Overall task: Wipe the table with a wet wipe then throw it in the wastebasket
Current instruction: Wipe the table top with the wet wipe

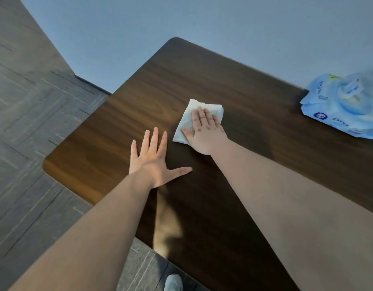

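Note:
A dark wooden table (254, 114) fills the middle of the head view. A white wet wipe (190, 111) lies flat on it near the centre. My right hand (204, 131) presses down on the wipe with flat, extended fingers that cover its lower right part. My left hand (153, 158) rests flat on the bare tabletop just left of and nearer than the wipe, fingers spread, holding nothing. No wastebasket is in view.
A blue pack of wet wipes (343, 106) lies at the table's right edge. Grey patterned floor (28, 114) lies to the left, below the table's left edge. A grey-blue wall (223, 24) stands behind. A shoe tip (173, 282) shows at the bottom.

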A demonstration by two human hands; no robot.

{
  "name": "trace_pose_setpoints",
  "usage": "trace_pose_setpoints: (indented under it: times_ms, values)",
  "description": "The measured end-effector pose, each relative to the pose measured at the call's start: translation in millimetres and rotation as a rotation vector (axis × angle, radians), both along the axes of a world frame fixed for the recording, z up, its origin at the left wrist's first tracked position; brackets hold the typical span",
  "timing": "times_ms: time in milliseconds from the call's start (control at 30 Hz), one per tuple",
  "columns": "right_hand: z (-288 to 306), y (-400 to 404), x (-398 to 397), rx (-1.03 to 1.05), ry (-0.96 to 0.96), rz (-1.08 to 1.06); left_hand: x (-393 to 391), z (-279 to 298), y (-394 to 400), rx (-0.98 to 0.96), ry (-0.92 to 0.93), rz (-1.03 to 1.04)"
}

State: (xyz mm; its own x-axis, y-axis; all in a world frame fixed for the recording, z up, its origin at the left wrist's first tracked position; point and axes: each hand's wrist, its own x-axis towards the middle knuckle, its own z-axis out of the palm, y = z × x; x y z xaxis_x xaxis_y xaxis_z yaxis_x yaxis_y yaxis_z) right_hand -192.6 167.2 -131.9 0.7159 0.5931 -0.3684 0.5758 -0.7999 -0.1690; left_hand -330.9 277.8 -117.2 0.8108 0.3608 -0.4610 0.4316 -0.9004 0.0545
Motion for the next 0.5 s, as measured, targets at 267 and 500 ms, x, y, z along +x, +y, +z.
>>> trace_pose_setpoints:
  times_ms: [267,500]
  values:
    - [-1,92,6,0.032,0.029,0.098,-2,-1,2,-0.043,-0.003,-0.03]
    - [-2,128,5,0.03,0.001,0.151,-4,-4,3,-0.056,-0.04,-0.047]
